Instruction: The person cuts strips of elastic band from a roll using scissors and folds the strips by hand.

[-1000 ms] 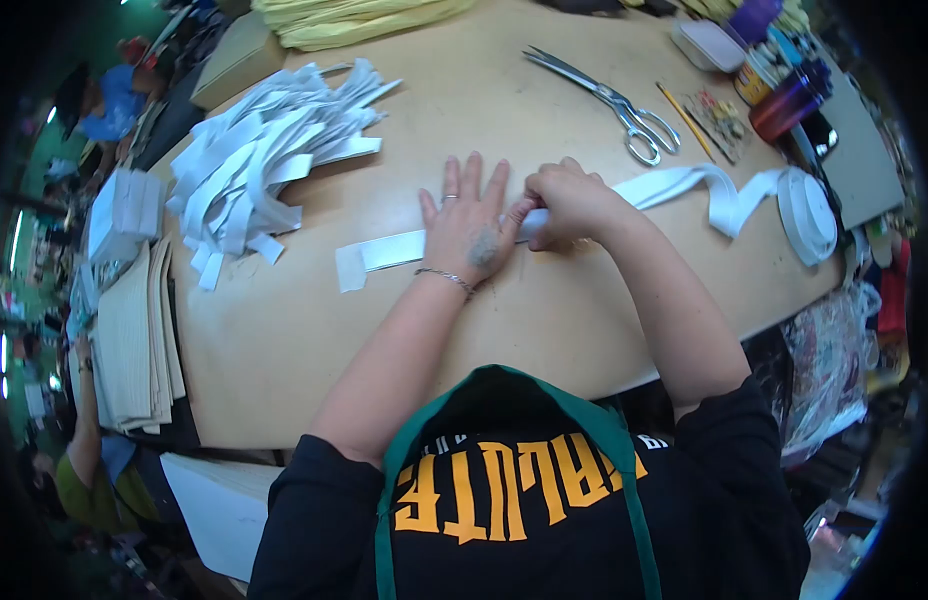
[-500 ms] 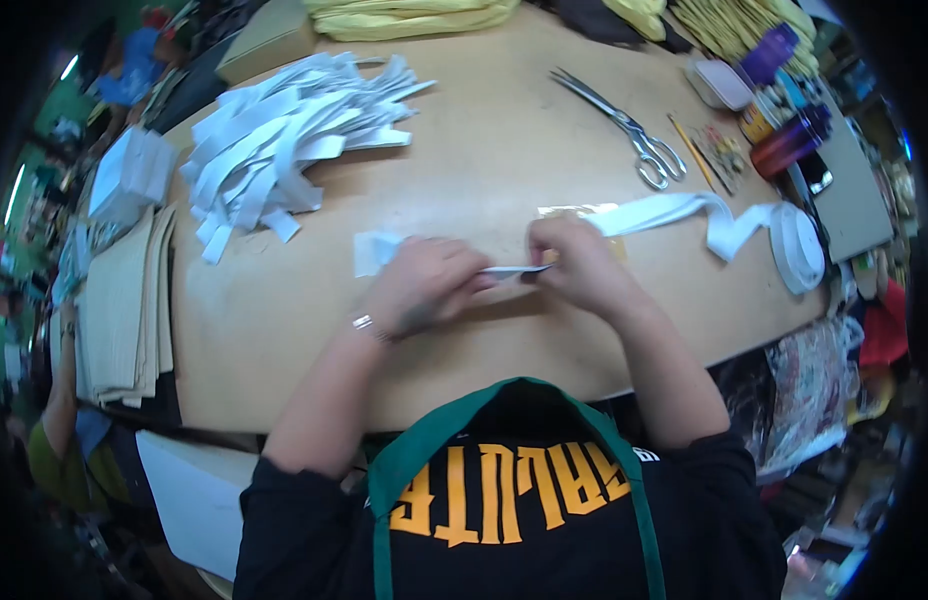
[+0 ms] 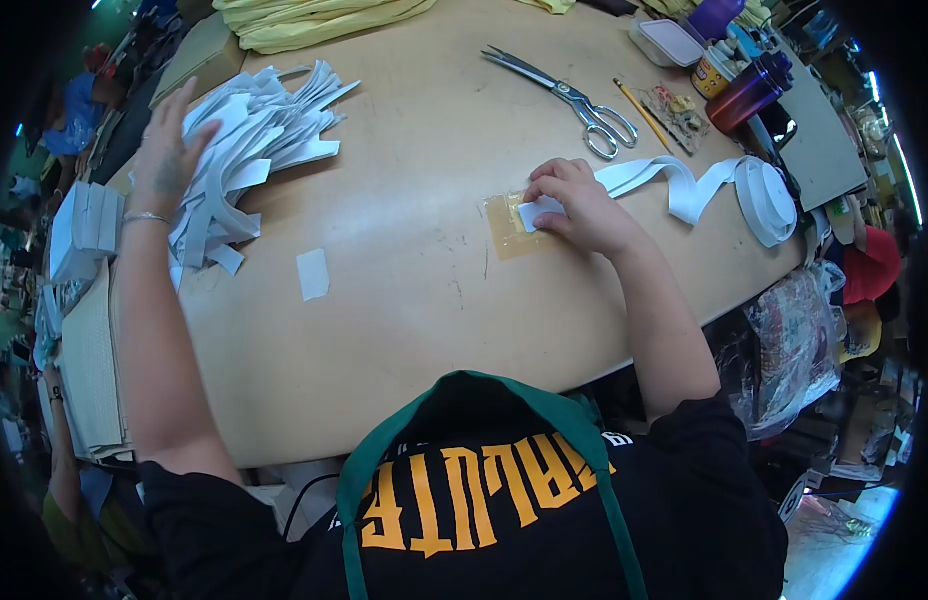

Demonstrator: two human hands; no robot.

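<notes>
My left hand (image 3: 171,150) is at the left edge of a heap of white strips (image 3: 246,150), its fingers apart and nothing seen in its grasp. My right hand (image 3: 582,208) pinches the end of a white band (image 3: 669,178) over a patch of clear and tan tape (image 3: 506,232) on the table. From that hand the band runs right in loose waves to a white roll (image 3: 766,203). A small white piece (image 3: 312,274) lies flat on the table between the heap and the tape patch.
Large scissors (image 3: 574,98), a pencil (image 3: 641,115), a food box (image 3: 666,44) and a dark red bottle (image 3: 748,95) are at the back right. Yellow cloth (image 3: 314,20) lies at the back. White stacks (image 3: 84,230) stand at the left edge. A co-worker's arm (image 3: 62,420) shows at far left.
My left hand has moved left to the heap, and the short strip between my hands is gone from there. My right hand has shifted to the band's end above the tape patch. The camera view has also shifted.
</notes>
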